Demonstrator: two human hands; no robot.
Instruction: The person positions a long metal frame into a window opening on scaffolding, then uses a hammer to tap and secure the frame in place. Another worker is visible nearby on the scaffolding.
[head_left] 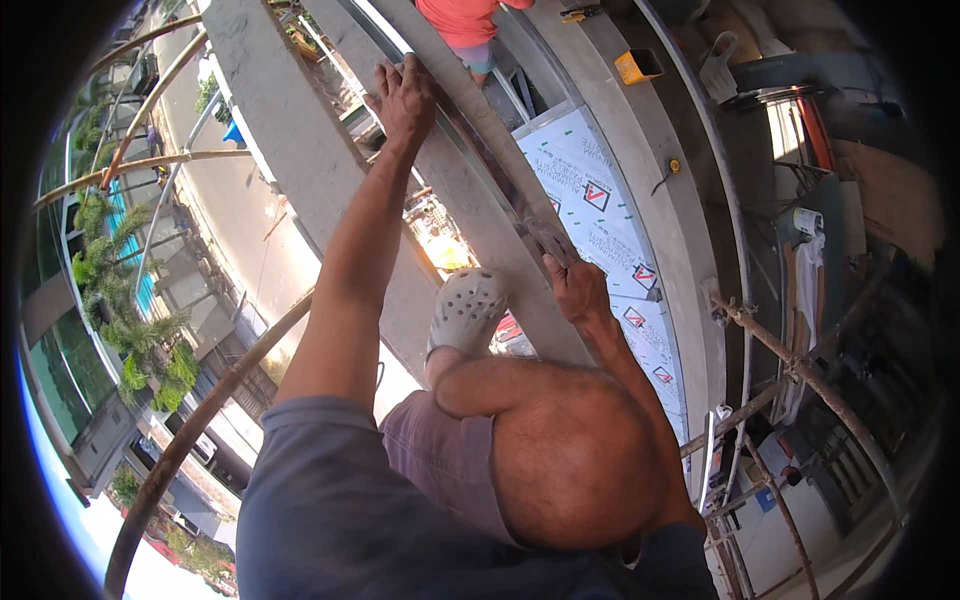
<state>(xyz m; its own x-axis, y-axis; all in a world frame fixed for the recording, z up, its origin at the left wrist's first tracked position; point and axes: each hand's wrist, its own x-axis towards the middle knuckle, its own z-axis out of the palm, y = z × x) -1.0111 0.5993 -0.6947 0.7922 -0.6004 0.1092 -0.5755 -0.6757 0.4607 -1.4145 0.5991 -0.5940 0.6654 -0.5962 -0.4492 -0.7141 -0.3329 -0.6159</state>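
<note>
My left hand (403,100) reaches far forward over a long, shiny metal bar (468,150). Its fingers bend over the bar's edge, and the thumb is hidden. Closer to me, my right hand (578,288) is at the same bar's near end, its thumb raised and its fingers blurred and partly in shade. The bar lies slantwise along a grey concrete ledge (455,195). Below my bent knee, my foot in a pale clog with holes (468,305) rests on the ledge beside a gap.
White printed panels (590,190) lie to the right. A yellow box (638,67) and a yellow tape measure (674,166) sit on the concrete beam (690,250). A person in a red shirt (465,20) is ahead. Bamboo poles (200,420) frame the drop to the street (215,130).
</note>
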